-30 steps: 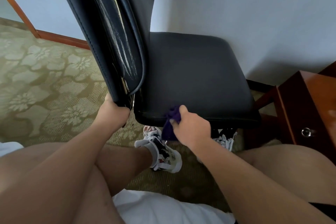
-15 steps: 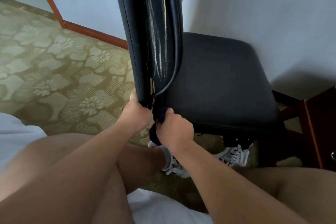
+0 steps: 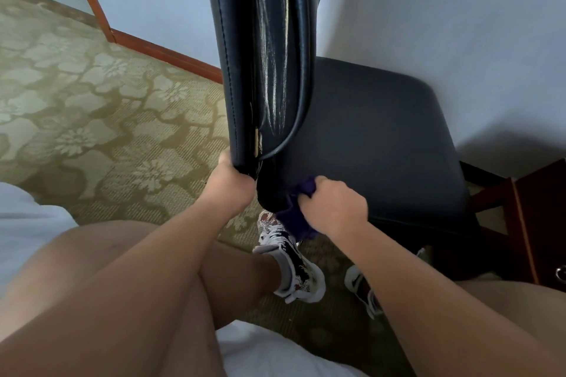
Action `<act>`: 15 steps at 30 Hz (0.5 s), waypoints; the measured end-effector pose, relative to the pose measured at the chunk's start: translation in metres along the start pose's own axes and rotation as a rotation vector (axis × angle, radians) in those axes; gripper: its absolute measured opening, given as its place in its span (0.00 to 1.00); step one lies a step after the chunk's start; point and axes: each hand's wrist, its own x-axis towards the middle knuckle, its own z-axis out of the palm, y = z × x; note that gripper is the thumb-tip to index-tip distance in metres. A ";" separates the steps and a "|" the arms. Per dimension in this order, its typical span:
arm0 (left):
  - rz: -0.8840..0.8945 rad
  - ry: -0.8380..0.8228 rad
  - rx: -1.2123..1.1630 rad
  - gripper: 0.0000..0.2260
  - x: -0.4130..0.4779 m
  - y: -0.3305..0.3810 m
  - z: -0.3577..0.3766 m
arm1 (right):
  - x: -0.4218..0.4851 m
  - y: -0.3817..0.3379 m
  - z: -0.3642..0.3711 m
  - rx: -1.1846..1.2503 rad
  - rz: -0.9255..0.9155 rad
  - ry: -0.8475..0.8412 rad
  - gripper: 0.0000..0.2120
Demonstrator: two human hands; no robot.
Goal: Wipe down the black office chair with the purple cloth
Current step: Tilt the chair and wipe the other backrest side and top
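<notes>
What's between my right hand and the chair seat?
The cloth: the right hand grips it bunched against the seat's near corner, in the head view. The left hand holds the backrest.

carpeted room: floral carpet (image 3: 92, 131), wood skirting (image 3: 165, 53)

floral green carpet (image 3: 92, 119) | wooden baseboard (image 3: 165, 53) | dark wooden cabinet (image 3: 539, 217) | 2 patterned sneakers (image 3: 294, 263)

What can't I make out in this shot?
Head view only.
- Base: hidden beneath the chair seat.
- Top of the backrest: cut off by the upper frame edge.
- Much of the purple cloth: bunched inside the right hand.
- Fingertips of the left hand: curled behind the backrest.
</notes>
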 end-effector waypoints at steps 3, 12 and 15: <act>0.001 -0.016 -0.026 0.20 -0.003 0.000 0.001 | -0.003 0.014 -0.003 -0.034 0.031 -0.011 0.15; -0.020 -0.039 -0.034 0.28 -0.013 -0.001 0.004 | -0.003 -0.045 0.028 0.029 -0.091 0.126 0.11; -0.029 -0.032 -0.021 0.26 -0.007 -0.001 0.002 | 0.006 -0.062 0.035 0.067 -0.146 0.131 0.11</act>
